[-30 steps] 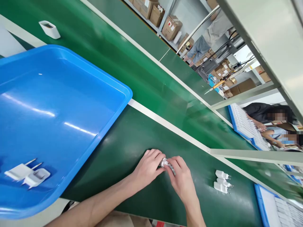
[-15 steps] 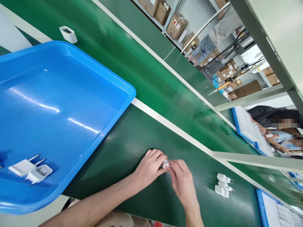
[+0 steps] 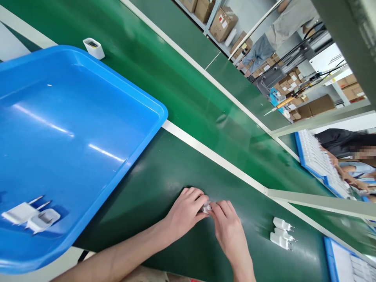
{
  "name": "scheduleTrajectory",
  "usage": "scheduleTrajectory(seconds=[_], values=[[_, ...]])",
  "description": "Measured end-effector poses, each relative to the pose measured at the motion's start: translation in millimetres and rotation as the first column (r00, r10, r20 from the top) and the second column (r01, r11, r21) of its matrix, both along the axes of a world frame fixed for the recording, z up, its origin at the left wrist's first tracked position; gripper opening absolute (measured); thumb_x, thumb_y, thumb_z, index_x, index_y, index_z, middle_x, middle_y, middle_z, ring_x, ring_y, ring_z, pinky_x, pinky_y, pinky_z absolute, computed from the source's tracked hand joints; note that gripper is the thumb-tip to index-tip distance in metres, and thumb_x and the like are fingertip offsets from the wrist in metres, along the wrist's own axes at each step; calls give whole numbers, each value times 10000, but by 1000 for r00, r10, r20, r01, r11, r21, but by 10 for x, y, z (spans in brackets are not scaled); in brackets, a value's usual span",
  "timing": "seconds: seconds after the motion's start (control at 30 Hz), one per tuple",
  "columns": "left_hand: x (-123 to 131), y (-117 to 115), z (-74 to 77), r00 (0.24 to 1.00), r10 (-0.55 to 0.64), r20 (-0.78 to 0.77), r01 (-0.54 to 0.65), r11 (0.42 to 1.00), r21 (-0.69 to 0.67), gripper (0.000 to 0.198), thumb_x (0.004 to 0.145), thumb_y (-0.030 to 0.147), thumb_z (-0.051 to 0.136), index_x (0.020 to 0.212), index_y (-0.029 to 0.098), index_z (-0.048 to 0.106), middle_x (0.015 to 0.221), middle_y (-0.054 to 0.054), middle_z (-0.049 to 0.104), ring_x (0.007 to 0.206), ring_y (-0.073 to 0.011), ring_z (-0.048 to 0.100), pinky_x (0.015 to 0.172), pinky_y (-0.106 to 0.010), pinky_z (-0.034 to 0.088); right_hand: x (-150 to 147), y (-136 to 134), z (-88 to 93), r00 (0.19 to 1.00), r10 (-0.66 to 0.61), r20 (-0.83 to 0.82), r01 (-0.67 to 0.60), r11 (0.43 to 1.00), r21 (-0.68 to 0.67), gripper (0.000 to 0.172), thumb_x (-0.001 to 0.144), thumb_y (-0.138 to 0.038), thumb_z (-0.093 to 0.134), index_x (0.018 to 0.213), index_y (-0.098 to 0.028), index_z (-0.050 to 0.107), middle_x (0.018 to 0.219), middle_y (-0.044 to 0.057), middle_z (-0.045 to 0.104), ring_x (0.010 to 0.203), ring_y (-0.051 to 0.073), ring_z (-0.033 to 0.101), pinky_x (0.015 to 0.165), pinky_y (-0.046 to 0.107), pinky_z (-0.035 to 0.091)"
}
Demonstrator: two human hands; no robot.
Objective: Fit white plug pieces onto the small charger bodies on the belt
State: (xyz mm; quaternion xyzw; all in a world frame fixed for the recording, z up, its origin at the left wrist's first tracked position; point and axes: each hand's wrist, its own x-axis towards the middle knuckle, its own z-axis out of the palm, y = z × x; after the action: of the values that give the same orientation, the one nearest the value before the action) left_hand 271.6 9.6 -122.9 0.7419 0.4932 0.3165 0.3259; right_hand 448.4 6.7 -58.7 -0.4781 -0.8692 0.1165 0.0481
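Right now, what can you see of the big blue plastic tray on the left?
The big blue plastic tray is shallow, glossy and rectangular, with rounded corners and a raised rim. It lies flat, its right corner over the green bench surface and white dividing strip. Inside, near its lower left, lie two white plug adapters, touching; the remaining floor shows only light reflections. Neither hand touches it.

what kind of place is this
Most likely a factory assembly line: a long green conveyor belt, white plug chargers lying in a row, and shelves of cardboard boxes behind.
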Motion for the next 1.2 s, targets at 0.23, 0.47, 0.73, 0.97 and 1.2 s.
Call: scheduleTrajectory(seconds=[0.23, 0.47, 0.73, 0.97, 1.2], values=[[7, 12, 2, 999, -20, -25, 19, 999, -29, 188, 921, 298, 701, 1038, 203, 588, 1064, -28, 636, 991, -219, 548, 858, -378, 398, 44, 17, -122, 995, 25, -92, -19, 997, 72, 297, 998, -78, 425, 1178, -228, 609, 930, 76, 633, 766, 241, 543, 670, 368, 466], [8, -2, -8, 1000, -7, 21, 7, 1000, 0, 142, 920, 237, 688, 1026, 202, 600, 1051, -24, 657, 1017, -214, 569, 880, -373, 393, 40, -40, -290, 987, 20, -158, 16, 975, 224, 294, 968, -54, 447, 1152, -205, 620, 924, 75, 657, 760, 221, 553, 643, 333, 452], [-22, 2, -54, 998, -2, 67, -1, 999, 45, 161, 965, 350, 644, 1051, 217, 619, 1053, -21, 672, 1030, -196, 596, 910, -360, 393, 99, 0, -484, 980, 111, -167, -41, 928, 371, 268, 968, -83, 427, 1076, -165, 658, 908, 85, 657, 726, 195, 530, 635, 330, 428], [-33, 45, 37, 998, 8, -66, -3, 998, 69, 202, 957, 359, 626, 1101, 216, 627, 1111, -44, 682, 1053, -211, 620, 921, -374, 444, 101, 88, -442, 973, 114, -201, -42, 943, 329, 302, 1020, -170, 370, 979, -202, 667, 823, 45, 615, 715, 172, 518, 657, 302, 428], [-118, 132, 22, 992, -45, -121, 57, 993, 100, 230, 973, 391, 573, 1126, 224, 613, 1165, -73, 684, 1110, -251, 631, 970, -448, 472, 88, 108, -364, 922, 10, -386, 80, 973, 215, 204, 1067, -340, 480, 1062, -233, 653, 951, 18, 642, 890, 151, 605, 782, 246, 490]])
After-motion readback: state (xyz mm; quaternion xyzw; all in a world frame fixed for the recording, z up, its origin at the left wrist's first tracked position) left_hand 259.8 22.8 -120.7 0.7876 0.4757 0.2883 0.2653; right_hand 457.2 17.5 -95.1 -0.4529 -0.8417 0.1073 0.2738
